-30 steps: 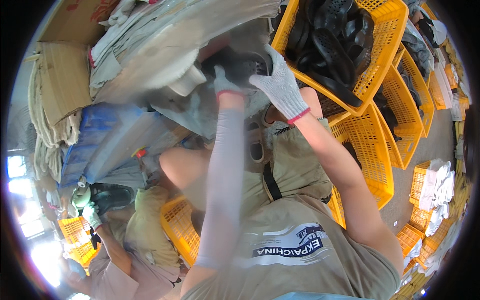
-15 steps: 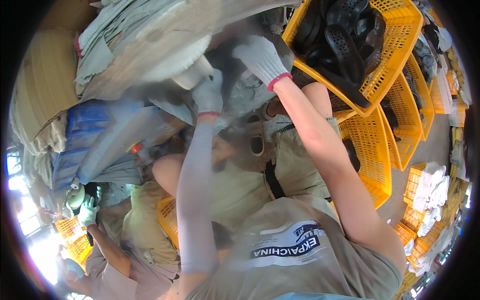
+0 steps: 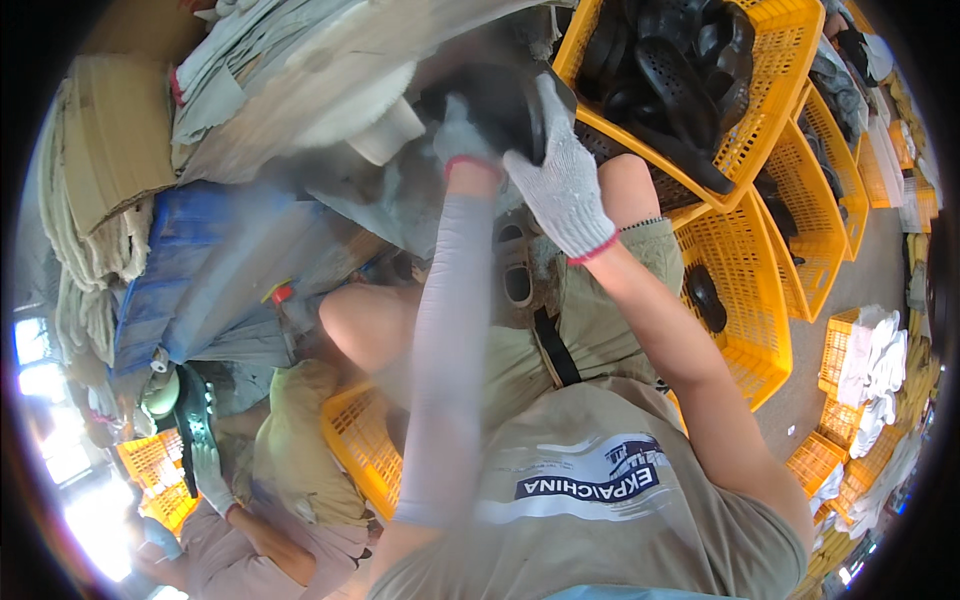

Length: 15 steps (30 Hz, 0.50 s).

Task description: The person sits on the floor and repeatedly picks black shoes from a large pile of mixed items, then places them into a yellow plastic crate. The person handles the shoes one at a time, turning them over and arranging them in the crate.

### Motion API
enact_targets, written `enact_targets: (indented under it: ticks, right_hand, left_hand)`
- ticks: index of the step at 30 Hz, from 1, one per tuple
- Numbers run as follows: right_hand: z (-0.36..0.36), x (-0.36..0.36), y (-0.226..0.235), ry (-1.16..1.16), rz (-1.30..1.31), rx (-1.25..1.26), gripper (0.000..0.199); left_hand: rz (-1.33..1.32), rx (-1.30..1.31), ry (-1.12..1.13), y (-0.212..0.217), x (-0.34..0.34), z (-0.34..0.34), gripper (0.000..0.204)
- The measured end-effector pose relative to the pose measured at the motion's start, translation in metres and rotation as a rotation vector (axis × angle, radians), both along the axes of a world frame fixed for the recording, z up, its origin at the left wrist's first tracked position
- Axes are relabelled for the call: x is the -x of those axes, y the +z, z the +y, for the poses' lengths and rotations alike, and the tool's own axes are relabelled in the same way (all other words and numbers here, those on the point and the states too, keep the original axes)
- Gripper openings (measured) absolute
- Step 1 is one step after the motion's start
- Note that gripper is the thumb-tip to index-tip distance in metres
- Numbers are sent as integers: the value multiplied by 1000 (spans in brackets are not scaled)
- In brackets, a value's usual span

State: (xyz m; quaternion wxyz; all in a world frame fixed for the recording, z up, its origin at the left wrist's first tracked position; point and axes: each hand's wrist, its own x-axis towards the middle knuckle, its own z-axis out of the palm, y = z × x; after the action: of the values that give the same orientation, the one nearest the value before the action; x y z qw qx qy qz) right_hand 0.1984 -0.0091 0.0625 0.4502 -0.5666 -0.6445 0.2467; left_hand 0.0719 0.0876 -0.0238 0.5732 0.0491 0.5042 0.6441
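Both my hands wear whitish knitted gloves with red cuffs. My left hand (image 3: 465, 140) grips the near left side of a black shoe (image 3: 495, 105), which is blurred and partly hidden. On its right edge lies my right hand (image 3: 562, 190), thumb and fingers around it. Left of the shoe is a pale round buffing wheel (image 3: 375, 105) with a white hub (image 3: 388, 135), apart from my hands. Below my hands, greyish dusty sheeting (image 3: 375, 215) hangs over the work area.
A yellow crate (image 3: 770, 110) of perforated black clogs (image 3: 680, 90) stands at upper right, with more yellow crates (image 3: 735, 290) beside it. A blue panel (image 3: 170, 265) is at left. At lower left, a co-worker's gloved hand (image 3: 208, 475) holds a dark shoe (image 3: 192, 420).
My left hand has moved right and up, away from the wheel's hub; my right hand has come down and right. The black shoe now shows between them. The co-worker's shoe has turned into view.
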Motion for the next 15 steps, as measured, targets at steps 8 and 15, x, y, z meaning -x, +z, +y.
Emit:
enact_targets:
  ticks: [8, 15]
  right_hand:
    - [45, 5, -42, 159, -44, -43, 61]
    - [89, 21, -12, 359, 214, 429, 42]
  left_hand:
    - [-147, 78, -183, -68, 70, 8, 42]
    - [1693, -58, -620, -88, 149, -47, 51]
